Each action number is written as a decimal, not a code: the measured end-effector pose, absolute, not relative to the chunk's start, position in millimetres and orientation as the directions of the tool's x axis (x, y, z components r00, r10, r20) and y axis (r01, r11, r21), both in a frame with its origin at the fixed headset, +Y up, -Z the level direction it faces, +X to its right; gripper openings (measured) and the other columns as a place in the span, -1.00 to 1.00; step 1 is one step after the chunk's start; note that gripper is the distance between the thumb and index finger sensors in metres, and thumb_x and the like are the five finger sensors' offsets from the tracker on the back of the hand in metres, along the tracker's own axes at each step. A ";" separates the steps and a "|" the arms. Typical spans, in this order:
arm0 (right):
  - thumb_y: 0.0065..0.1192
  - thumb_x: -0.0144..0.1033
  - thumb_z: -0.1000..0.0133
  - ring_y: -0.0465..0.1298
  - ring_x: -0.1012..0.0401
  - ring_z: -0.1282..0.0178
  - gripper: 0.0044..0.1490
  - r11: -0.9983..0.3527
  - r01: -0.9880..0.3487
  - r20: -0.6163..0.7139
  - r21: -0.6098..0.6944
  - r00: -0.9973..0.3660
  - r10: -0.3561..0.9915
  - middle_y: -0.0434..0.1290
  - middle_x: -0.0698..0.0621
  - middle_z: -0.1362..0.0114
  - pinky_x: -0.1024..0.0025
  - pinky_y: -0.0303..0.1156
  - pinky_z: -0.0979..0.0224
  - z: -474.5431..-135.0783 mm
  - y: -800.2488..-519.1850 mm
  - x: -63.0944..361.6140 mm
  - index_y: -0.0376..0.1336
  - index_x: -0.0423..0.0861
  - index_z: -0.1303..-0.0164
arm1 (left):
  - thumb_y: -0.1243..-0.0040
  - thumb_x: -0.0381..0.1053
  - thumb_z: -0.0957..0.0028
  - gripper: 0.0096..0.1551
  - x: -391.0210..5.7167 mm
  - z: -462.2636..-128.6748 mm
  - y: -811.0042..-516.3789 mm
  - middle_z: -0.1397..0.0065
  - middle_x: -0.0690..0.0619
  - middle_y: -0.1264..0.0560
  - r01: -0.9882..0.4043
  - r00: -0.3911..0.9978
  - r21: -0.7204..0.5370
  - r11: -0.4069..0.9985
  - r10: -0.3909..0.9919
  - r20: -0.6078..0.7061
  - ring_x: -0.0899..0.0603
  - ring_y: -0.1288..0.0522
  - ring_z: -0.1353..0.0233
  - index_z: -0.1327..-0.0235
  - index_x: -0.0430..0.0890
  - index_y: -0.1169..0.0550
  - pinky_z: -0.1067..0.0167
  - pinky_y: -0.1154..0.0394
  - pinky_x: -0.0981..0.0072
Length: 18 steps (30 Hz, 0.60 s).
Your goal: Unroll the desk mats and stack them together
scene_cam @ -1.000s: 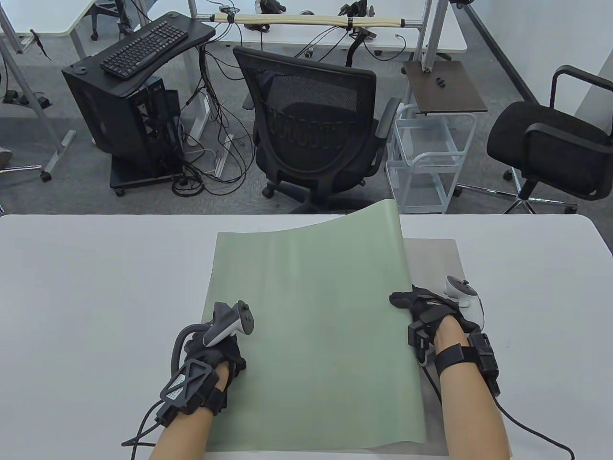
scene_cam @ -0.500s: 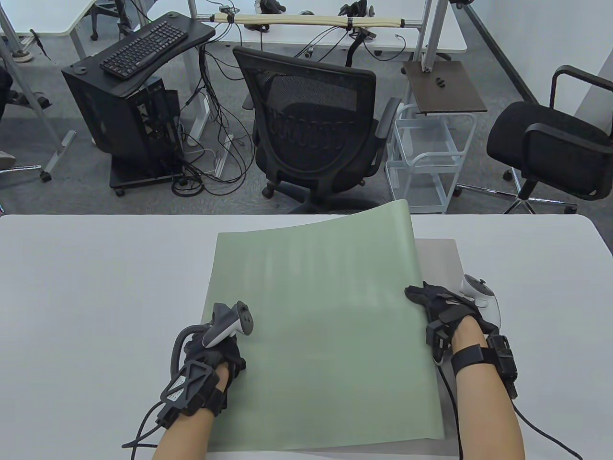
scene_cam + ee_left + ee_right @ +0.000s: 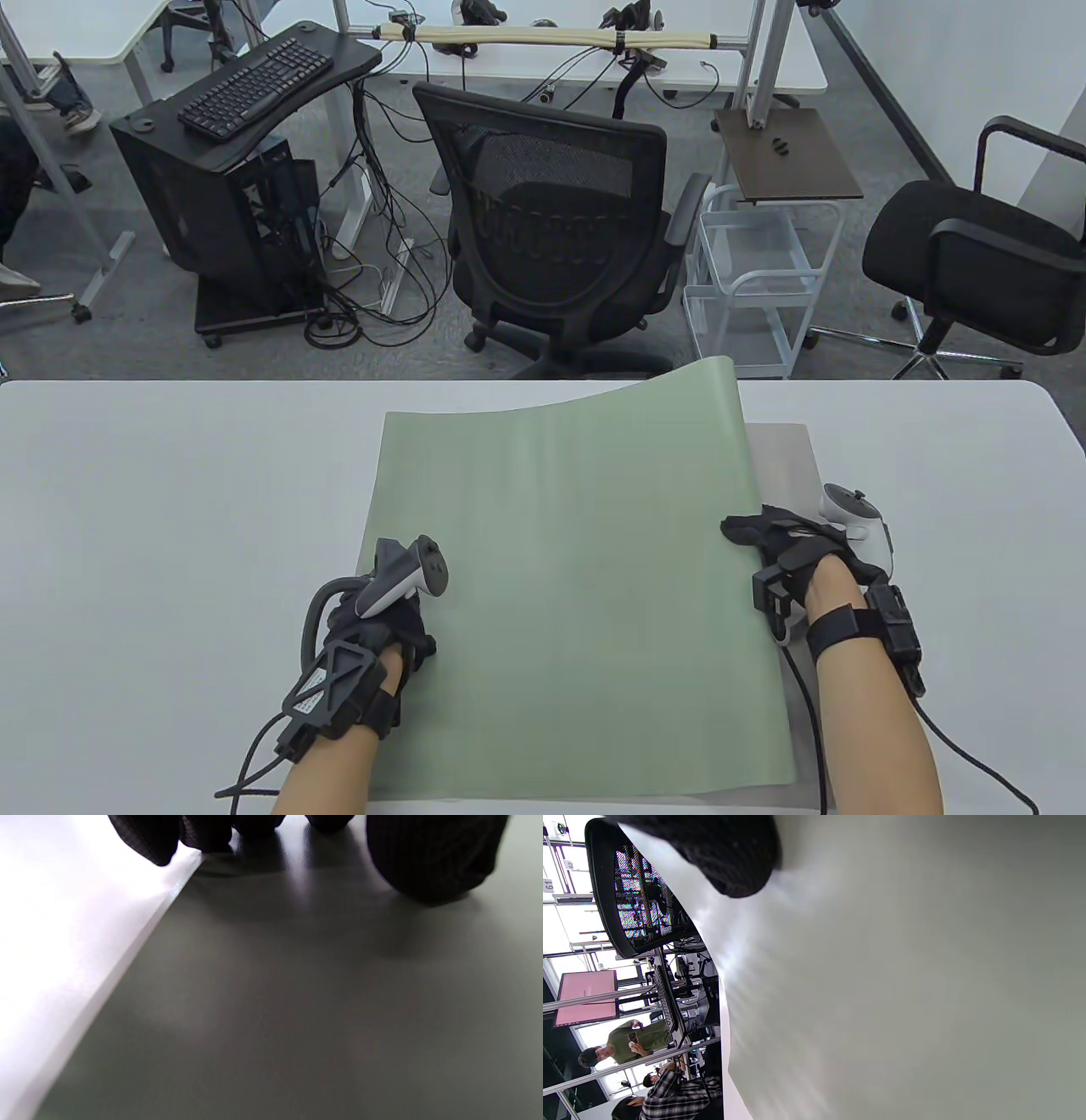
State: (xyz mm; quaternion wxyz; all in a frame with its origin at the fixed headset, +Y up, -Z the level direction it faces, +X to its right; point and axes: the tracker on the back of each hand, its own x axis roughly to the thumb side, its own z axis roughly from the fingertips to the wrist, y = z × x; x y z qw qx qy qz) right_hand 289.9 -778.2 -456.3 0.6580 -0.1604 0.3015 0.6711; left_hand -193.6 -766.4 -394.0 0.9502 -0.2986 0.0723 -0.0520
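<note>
The green mat (image 3: 560, 586) is the landmark: a thin, smooth, matte sheet, almost rectangular, lying on the white table (image 3: 170, 526). At its left edge, the left hand (image 3: 373, 628) rests on the mat; in the left wrist view the gloved fingers (image 3: 428, 857) press on the surface at the border, but I cannot tell if they pinch it. The far right corner of the mat curls up from the table in a soft wave. Under the mat lies a grey mat (image 3: 785, 458), flat, showing only as a strip along the right and near sides. At the right edge of the green mat, the right hand (image 3: 793, 548) grips the border. Compared with one second ago, this hand and the right edge are further right, so less grey mat shows; the left hand has not moved.
</note>
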 end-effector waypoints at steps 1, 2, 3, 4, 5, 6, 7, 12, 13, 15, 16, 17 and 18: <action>0.27 -0.30 -0.20 0.64 -0.11 -0.30 -0.25 0.034 -0.981 -0.612 0.193 -0.093 0.785 0.40 -0.12 -0.42 0.07 0.64 -0.29 -456.3 -777.5 290.3 -0.10 -0.18 -0.38 | -0.25 0.24 0.25 -0.13 -193.7 -394.1 -766.6 -0.56 -0.21 -0.10 0.057 0.984 -0.573 0.817 -0.142 -0.105 -0.42 -0.20 -0.55 -0.34 0.10 -0.20 -0.37 -0.29 -0.24; 0.27 -0.29 -0.20 0.65 -0.08 -0.28 -0.23 0.017 -0.981 -0.607 0.195 -0.107 0.788 0.42 -0.09 -0.40 0.07 0.64 -0.29 -456.8 -777.1 291.7 -0.12 -0.17 -0.40 | -0.25 0.24 0.25 -0.13 -193.6 -394.3 -766.9 -0.56 -0.21 -0.10 0.057 0.984 -0.572 0.818 -0.142 -0.105 -0.42 -0.20 -0.55 -0.34 0.10 -0.20 -0.37 -0.29 -0.24; 0.26 -0.29 -0.20 0.65 -0.05 -0.27 -0.18 0.011 -0.979 -0.602 0.202 -0.115 0.791 0.42 -0.05 -0.39 0.07 0.63 -0.30 -456.9 -776.8 292.2 -0.17 -0.14 -0.44 | -0.25 0.24 0.25 -0.13 -193.7 -394.3 -766.9 -0.56 -0.20 -0.10 0.058 0.984 -0.572 0.818 -0.143 -0.104 -0.42 -0.20 -0.55 -0.34 0.10 -0.20 -0.37 -0.29 -0.24; 0.25 -0.28 -0.21 0.65 -0.03 -0.26 -0.15 0.003 -0.977 -0.592 0.214 -0.127 0.796 0.41 -0.03 -0.39 0.08 0.62 -0.30 -456.9 -776.1 293.6 -0.19 -0.13 -0.48 | -0.25 0.24 0.25 -0.13 -194.0 -394.5 -767.1 -0.56 -0.21 -0.11 0.058 0.984 -0.571 0.819 -0.142 -0.103 -0.42 -0.21 -0.55 -0.34 0.10 -0.20 -0.37 -0.29 -0.24; 0.25 -0.28 -0.21 0.64 -0.01 -0.25 -0.13 0.000 -0.976 -0.587 0.216 -0.130 0.799 0.40 -0.01 -0.40 0.09 0.61 -0.31 -456.6 -776.1 295.0 -0.20 -0.11 -0.51 | -0.25 0.24 0.25 -0.13 -194.1 -394.6 -767.2 -0.55 -0.21 -0.11 0.060 0.985 -0.570 0.819 -0.142 -0.102 -0.42 -0.21 -0.54 -0.34 0.10 -0.20 -0.37 -0.29 -0.24; 0.24 -0.27 -0.22 0.63 -0.01 -0.25 -0.13 0.007 -0.977 -0.585 0.214 -0.123 0.801 0.39 -0.01 -0.41 0.08 0.59 -0.32 -456.3 -776.4 296.3 -0.20 -0.11 -0.53 | -0.25 0.24 0.25 -0.13 -194.4 -394.7 -767.4 -0.55 -0.21 -0.11 0.060 0.985 -0.570 0.819 -0.143 -0.101 -0.42 -0.21 -0.54 -0.34 0.10 -0.20 -0.37 -0.30 -0.23; 0.22 -0.28 -0.22 0.61 -0.02 -0.24 -0.10 0.027 -0.981 -0.587 0.195 -0.094 0.804 0.38 -0.03 -0.42 0.07 0.58 -0.32 -455.0 -776.4 299.0 -0.24 -0.12 -0.55 | -0.25 0.25 0.25 -0.13 -194.8 -394.4 -767.5 -0.55 -0.21 -0.11 0.061 0.985 -0.566 0.822 -0.141 -0.098 -0.42 -0.21 -0.54 -0.34 0.10 -0.21 -0.36 -0.30 -0.23; 0.20 -0.27 -0.23 0.57 -0.03 -0.23 -0.06 0.052 -0.989 -0.596 0.140 -0.042 0.802 0.33 -0.08 -0.45 0.06 0.54 -0.33 -450.7 -774.7 310.9 -0.27 -0.18 -0.57 | -0.24 0.25 0.25 -0.13 -195.4 -394.7 -768.2 -0.55 -0.21 -0.12 0.065 0.986 -0.558 0.827 -0.138 -0.089 -0.42 -0.22 -0.54 -0.34 0.10 -0.21 -0.35 -0.32 -0.22; 0.20 -0.26 -0.23 0.56 -0.04 -0.23 -0.06 0.056 -0.991 -0.596 0.125 -0.030 0.802 0.32 -0.09 -0.45 0.06 0.54 -0.33 -449.8 -774.0 312.9 -0.27 -0.20 -0.56 | -0.24 0.25 0.26 -0.13 -195.4 -394.6 -768.2 -0.55 -0.21 -0.12 0.067 0.986 -0.557 0.828 -0.139 -0.087 -0.43 -0.22 -0.54 -0.34 0.10 -0.21 -0.35 -0.32 -0.22; 0.20 -0.25 -0.23 0.53 -0.05 -0.25 -0.07 0.065 -0.991 -0.598 0.117 -0.018 0.801 0.28 -0.10 -0.46 0.04 0.51 -0.35 -448.1 -771.9 316.2 -0.26 -0.21 -0.56 | -0.24 0.25 0.26 -0.13 -195.6 -394.5 -768.2 -0.55 -0.21 -0.12 0.069 0.987 -0.554 0.830 -0.139 -0.085 -0.42 -0.22 -0.54 -0.34 0.10 -0.22 -0.35 -0.32 -0.22; 0.21 -0.24 -0.23 0.51 -0.05 -0.26 -0.07 0.060 -0.992 -0.596 0.108 -0.016 0.803 0.25 -0.11 -0.46 0.04 0.51 -0.35 -447.5 -770.8 318.7 -0.23 -0.22 -0.56 | -0.24 0.25 0.25 -0.14 -195.8 -394.2 -768.3 -0.55 -0.21 -0.13 0.070 0.987 -0.553 0.830 -0.140 -0.084 -0.42 -0.23 -0.53 -0.34 0.10 -0.22 -0.35 -0.32 -0.22; 0.24 -0.23 -0.22 0.49 -0.05 -0.26 -0.07 0.055 -0.994 -0.597 0.097 -0.013 0.802 0.23 -0.11 -0.46 0.04 0.50 -0.36 -446.7 -769.3 321.5 -0.21 -0.22 -0.56 | -0.24 0.25 0.25 -0.13 -195.9 -393.9 -768.4 -0.55 -0.21 -0.12 0.071 0.987 -0.552 0.831 -0.139 -0.082 -0.43 -0.23 -0.53 -0.34 0.10 -0.22 -0.35 -0.32 -0.22; 0.26 -0.22 -0.22 0.47 -0.04 -0.26 -0.08 0.053 -0.994 -0.601 0.097 -0.016 0.799 0.22 -0.12 -0.46 0.05 0.50 -0.36 -446.0 -768.1 324.4 -0.19 -0.22 -0.55 | -0.23 0.25 0.25 -0.14 -195.9 -393.8 -768.5 -0.55 -0.21 -0.12 0.073 0.987 -0.550 0.832 -0.140 -0.081 -0.43 -0.23 -0.53 -0.34 0.10 -0.22 -0.35 -0.33 -0.22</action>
